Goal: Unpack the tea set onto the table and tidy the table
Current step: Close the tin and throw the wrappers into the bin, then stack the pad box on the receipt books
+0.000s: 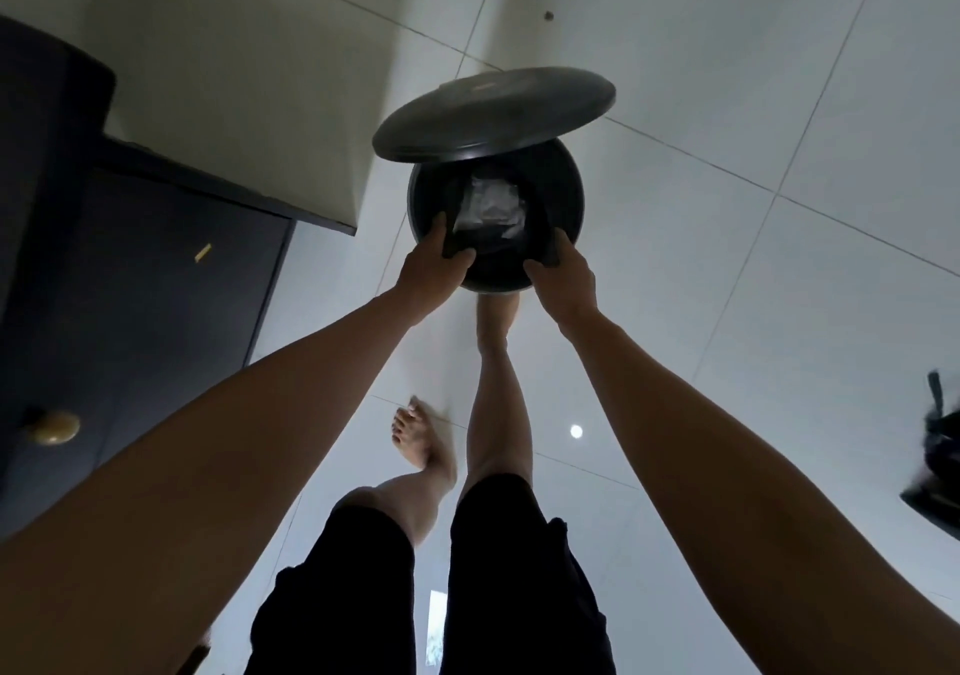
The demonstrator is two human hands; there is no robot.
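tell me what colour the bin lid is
Dark grey to black; the raised lid shows best in the head view, tilted open above the bin.

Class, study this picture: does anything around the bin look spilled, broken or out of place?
Nothing looks spilled or broken. The round bin stands on the tiled floor with its lid raised. Both hands, left and right, grip something dark at its near rim, and crumpled pale wrapping lies inside, where rubbish belongs.
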